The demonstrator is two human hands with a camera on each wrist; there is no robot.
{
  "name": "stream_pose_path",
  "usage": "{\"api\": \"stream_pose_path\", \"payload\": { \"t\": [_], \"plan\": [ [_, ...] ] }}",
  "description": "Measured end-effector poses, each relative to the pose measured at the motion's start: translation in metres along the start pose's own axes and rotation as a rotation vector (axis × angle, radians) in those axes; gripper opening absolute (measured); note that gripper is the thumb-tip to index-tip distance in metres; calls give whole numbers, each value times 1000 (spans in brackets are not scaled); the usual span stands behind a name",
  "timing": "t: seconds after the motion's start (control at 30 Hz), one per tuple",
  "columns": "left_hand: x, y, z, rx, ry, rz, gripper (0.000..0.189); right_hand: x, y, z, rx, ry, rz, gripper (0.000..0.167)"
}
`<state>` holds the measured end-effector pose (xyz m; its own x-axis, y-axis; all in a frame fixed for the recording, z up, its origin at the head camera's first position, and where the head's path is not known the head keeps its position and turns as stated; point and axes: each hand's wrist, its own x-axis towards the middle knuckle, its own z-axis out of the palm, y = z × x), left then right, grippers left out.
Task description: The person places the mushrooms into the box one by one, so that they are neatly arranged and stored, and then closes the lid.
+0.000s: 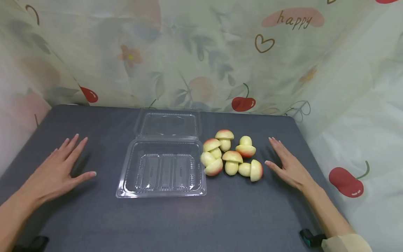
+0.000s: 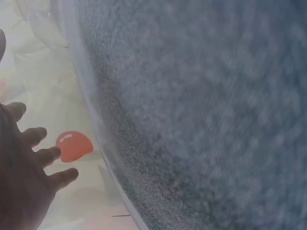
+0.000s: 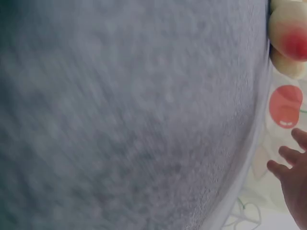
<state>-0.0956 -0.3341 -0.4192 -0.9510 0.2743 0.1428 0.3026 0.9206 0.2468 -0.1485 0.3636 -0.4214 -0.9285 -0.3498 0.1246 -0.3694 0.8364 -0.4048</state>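
Observation:
A clear plastic clamshell box (image 1: 163, 194) lies on the dark grey table, its lid (image 1: 168, 134) folded back toward the far edge. Right beside it sits a cluster of several mushroom-shaped pieces (image 1: 232, 162), cream with reddish caps, some upright and some on their sides. To the left of the box is my left hand (image 1: 59, 171), fingers straight and spread, holding nothing. My right hand (image 1: 288, 168) is to the right of the mushrooms, apart from them, its fingers extended. In the right wrist view a red-tipped mushroom (image 3: 290, 36) shows at the upper right corner.
A patterned cloth (image 1: 195, 52) with cherries and flowers hangs behind the table (image 1: 189, 224) and along both sides. Dark wrist straps (image 1: 311, 238) show near the bottom of the head view. Grey table surface fills most of both wrist views.

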Motion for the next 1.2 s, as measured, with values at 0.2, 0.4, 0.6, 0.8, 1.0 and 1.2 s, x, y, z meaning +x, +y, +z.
{"api": "stream_pose_path", "payload": {
  "t": [0.2, 0.4, 0.6, 0.8, 1.0, 1.2],
  "plan": [
    [-1, 9, -3, -57, -7, -9, 113, -5, -11, 0, 17, 9, -7, 80],
    [-3, 17, -7, -177, -37, -17, 112, -7, -17, 1, 57, 28, -45, 79],
    [-3, 25, -5, -311, -61, 5, 111, -13, -21, 4, 224, 61, -117, 84],
    [-2, 32, -4, -323, -39, 50, 113, -15, -26, 8, 340, 45, -149, 88],
    [1, 41, -3, -355, -37, 92, 116, -16, -37, 8, 316, 50, -163, 91],
    [4, 52, -1, -441, -115, 65, 116, -20, -57, 3, 311, 44, -157, 89]
  ]
}}
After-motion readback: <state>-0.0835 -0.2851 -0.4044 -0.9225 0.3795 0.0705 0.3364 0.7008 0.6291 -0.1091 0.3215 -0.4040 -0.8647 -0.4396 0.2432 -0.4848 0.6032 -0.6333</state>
